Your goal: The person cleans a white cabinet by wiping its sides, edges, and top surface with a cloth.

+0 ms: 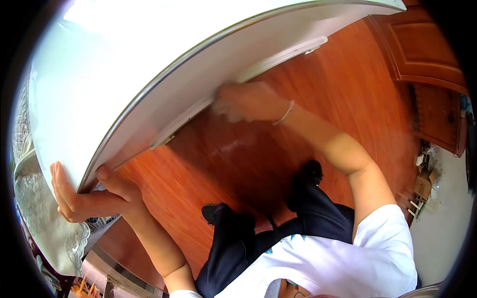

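Observation:
A large white panel with a grey metallic edge strip fills the upper left of the head view. My left hand grips its near-left corner, the fingers along the outer face and the thumb on the inner side. My right hand, with a thin band at the wrist, is against or just in front of the panel's lower inner side, near a white rail with small metal fittings. Motion smears its fingers, so whether they hold anything does not show.
Reddish wood flooring lies below, with my dark shoes on it. Wooden cabinets stand at the upper right, and small boxes lie at the right. A lace-edged cloth hangs at the left, close to my left hand.

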`<state>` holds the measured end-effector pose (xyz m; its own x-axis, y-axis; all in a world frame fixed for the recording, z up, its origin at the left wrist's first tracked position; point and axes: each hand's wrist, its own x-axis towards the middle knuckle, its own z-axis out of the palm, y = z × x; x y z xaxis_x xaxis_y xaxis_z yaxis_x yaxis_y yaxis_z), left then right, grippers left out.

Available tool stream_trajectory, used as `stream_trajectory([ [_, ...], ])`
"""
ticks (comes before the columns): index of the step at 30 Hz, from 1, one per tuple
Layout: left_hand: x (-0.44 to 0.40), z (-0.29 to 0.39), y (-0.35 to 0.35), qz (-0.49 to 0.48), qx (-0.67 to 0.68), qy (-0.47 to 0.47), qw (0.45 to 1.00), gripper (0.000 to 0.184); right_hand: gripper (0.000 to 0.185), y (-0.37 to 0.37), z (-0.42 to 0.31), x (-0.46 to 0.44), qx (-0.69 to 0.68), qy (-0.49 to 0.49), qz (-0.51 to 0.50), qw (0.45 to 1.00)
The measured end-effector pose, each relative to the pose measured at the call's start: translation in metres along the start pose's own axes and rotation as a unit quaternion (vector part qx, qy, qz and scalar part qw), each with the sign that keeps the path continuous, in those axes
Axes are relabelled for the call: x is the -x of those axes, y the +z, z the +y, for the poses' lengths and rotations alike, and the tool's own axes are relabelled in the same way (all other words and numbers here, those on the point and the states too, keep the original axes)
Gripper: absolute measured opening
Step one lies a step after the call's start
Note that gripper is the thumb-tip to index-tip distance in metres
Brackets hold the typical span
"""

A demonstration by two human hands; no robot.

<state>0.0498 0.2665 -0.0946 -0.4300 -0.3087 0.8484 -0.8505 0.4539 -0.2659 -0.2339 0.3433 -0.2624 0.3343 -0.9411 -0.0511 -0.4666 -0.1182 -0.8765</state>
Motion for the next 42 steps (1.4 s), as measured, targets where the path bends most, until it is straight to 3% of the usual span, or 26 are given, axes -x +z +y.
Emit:
stream_trajectory([
  [1, 0.000, -0.001, -0.001, -0.017, -0.013, 0.000, 1.000, 0.055, 0.027, -0.018, -0.004, 0.017, -0.092, 0.122, 0.050, 0.987],
  [3, -0.001, 0.001, -0.001, -0.018, 0.000, -0.006, 1.000, 0.054, 0.028, -0.049, 0.003, 0.055, -0.028, 0.018, 0.275, 0.961],
  [4, -0.001, 0.000, -0.002, -0.023, 0.014, -0.010, 1.000, 0.054, 0.035, -0.053, 0.080, 0.076, 0.047, 0.001, 0.419, 0.907],
  [6, 0.001, -0.002, -0.001, -0.022, 0.009, -0.011, 1.000, 0.053, 0.043, -0.116, 0.032, 0.099, -0.115, 0.226, 0.522, 0.814],
  [8, 0.000, -0.002, 0.003, -0.018, 0.005, -0.010, 1.000, 0.053, 0.051, -0.152, 0.046, 0.102, -0.242, 0.104, 0.628, 0.732],
  [12, 0.000, -0.003, 0.011, 0.038, 0.006, 0.005, 0.999, 0.050, 0.057, -0.169, 0.124, 0.086, -0.316, 0.200, 0.546, 0.750],
  [15, -0.002, 0.001, 0.012, 0.043, 0.006, 0.001, 0.999, 0.049, 0.059, -0.135, 0.098, 0.053, -0.133, 0.168, 0.630, 0.746],
  [19, -0.006, 0.005, 0.013, 0.051, 0.020, 0.002, 0.998, 0.046, 0.055, -0.058, 0.117, 0.029, -0.011, 0.195, 0.592, 0.782],
  [22, -0.004, 0.002, 0.015, 0.060, 0.016, 0.004, 0.998, 0.045, 0.057, 0.032, 0.039, -0.013, 0.107, 0.192, 0.561, 0.798],
  [23, -0.003, 0.002, 0.015, 0.064, 0.015, 0.006, 0.998, 0.044, 0.063, 0.051, 0.012, -0.020, -0.066, 0.144, 0.523, 0.837],
  [26, -0.004, 0.001, 0.014, 0.072, 0.018, 0.013, 0.997, 0.045, 0.068, 0.096, -0.015, -0.032, -0.020, 0.159, 0.470, 0.868],
  [27, -0.004, 0.001, 0.013, 0.070, 0.020, 0.014, 0.997, 0.044, 0.072, 0.085, -0.033, -0.030, -0.190, 0.219, 0.355, 0.889],
  [28, -0.004, 0.001, 0.012, 0.068, 0.023, 0.014, 0.997, 0.044, 0.077, 0.077, -0.043, -0.028, -0.349, 0.267, 0.223, 0.870],
  [29, -0.003, 0.001, 0.011, 0.070, 0.022, 0.014, 0.997, 0.044, 0.076, 0.074, -0.028, -0.021, -0.386, 0.239, 0.175, 0.873],
  [30, -0.001, 0.000, 0.009, 0.050, 0.023, 0.010, 0.998, 0.048, 0.076, 0.061, -0.022, -0.012, -0.385, 0.237, 0.176, 0.874],
  [32, -0.002, 0.000, 0.006, 0.031, 0.020, 0.006, 0.999, 0.053, 0.057, 0.032, -0.010, 0.015, -0.443, 0.271, 0.138, 0.843],
  [34, -0.003, 0.000, 0.004, 0.021, 0.020, 0.008, 1.000, 0.053, 0.036, 0.002, 0.001, 0.044, -0.467, 0.215, 0.239, 0.823],
  [36, -0.002, -0.001, 0.004, 0.020, 0.021, 0.009, 1.000, 0.053, 0.031, -0.019, 0.077, 0.076, -0.509, 0.169, 0.377, 0.755],
  [37, -0.002, -0.001, 0.004, 0.021, 0.024, 0.012, 0.999, 0.052, 0.028, -0.045, 0.064, 0.080, -0.358, 0.161, 0.465, 0.793],
  [39, -0.002, 0.000, 0.005, 0.020, 0.019, 0.010, 1.000, 0.052, 0.026, -0.090, 0.112, 0.098, -0.186, 0.215, 0.602, 0.746],
  [42, 0.000, -0.002, 0.006, 0.020, 0.002, 0.008, 1.000, 0.053, 0.025, -0.135, 0.100, 0.091, -0.124, 0.254, 0.617, 0.735],
])
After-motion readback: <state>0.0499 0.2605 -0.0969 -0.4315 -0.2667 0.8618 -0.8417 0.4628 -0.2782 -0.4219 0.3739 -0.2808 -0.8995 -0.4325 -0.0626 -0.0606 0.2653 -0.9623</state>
